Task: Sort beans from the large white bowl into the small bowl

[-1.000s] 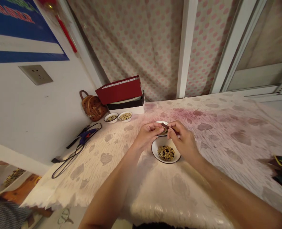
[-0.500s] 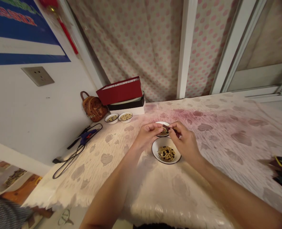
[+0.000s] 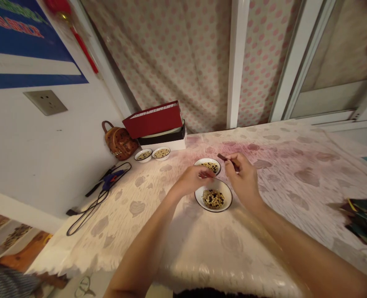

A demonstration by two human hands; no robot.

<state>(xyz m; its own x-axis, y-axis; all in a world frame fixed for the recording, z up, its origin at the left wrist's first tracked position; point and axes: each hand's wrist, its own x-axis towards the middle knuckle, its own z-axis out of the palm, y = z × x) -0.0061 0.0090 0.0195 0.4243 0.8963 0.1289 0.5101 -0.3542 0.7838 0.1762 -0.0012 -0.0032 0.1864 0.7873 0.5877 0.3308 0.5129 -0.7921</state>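
Note:
My right hand point(image 3: 242, 176) pinches a small dark brown strip point(image 3: 222, 157), whose free end points left, just right of the far bowl. My left hand point(image 3: 191, 180) hovers between the two bowls, its fingers curled together and slightly blurred; I cannot make out what is in them. Below and in front of it stands a white dark-rimmed near bowl point(image 3: 199, 201), holding mixed pale and black beads point(image 3: 213, 198). Behind, a smaller white far bowl point(image 3: 199, 162) also contains yellowish and black beads point(image 3: 210, 166), partly hidden by my left fingers.
Two small bowls of beads point(image 3: 143, 155) point(image 3: 161, 153) stand before a red box point(image 3: 155, 120) and a brown mini backpack point(image 3: 120, 142). A blue glue gun point(image 3: 110, 180) with its cord lies at left. Dark green cloth point(image 3: 365, 217) sits at right on the patterned tablecloth point(image 3: 136, 209).
My hands have moved apart. The right one has gone right with the brown strip; the left one has dropped toward the near bowl, and more of the far bowl shows.

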